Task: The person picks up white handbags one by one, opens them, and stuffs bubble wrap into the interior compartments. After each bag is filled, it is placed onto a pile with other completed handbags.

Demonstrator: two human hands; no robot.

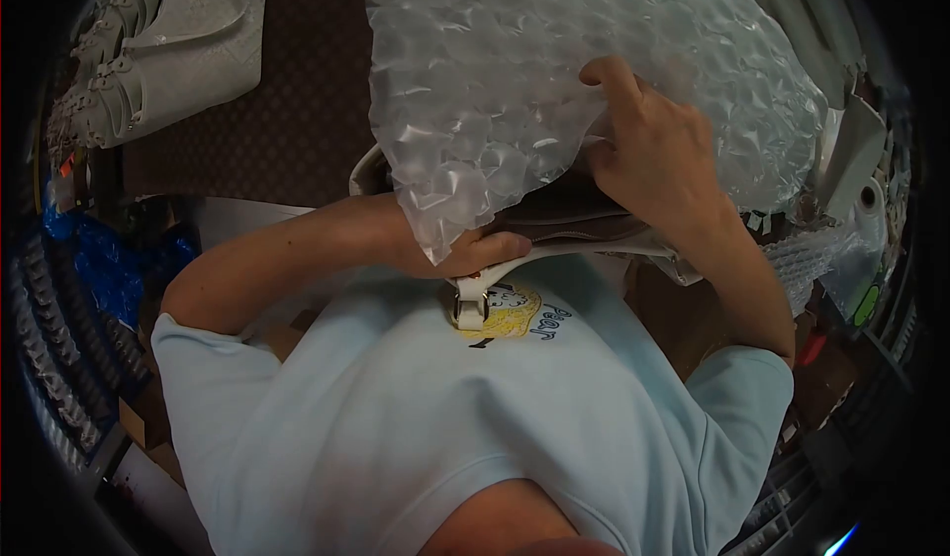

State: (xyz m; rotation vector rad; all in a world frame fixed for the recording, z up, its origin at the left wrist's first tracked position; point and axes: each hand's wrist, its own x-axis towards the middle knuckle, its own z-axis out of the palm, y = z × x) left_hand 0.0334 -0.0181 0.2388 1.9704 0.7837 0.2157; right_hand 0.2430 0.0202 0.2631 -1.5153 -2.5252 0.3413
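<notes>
A large sheet of clear bubble wrap (485, 71) spreads over a light-coloured handbag (569, 246) held against my shirt. The bag's mouth is open and shows a dark inside with a zip; a strap with a metal buckle (472, 311) hangs from its near edge. My left hand (485, 251) is closed on that edge, thumb on top, the other fingers hidden under the plastic and the bag. Over the bag's opening, my right hand (658, 150) pinches the bubble wrap between thumb and fingers, its index finger bent.
Several white handbags (188, 51) stand in a row at the upper left on a brown patterned surface (287, 101). Blue plastic (109, 269) lies at the left. A roll (869, 198) and more bubble wrap (807, 259) are at the right.
</notes>
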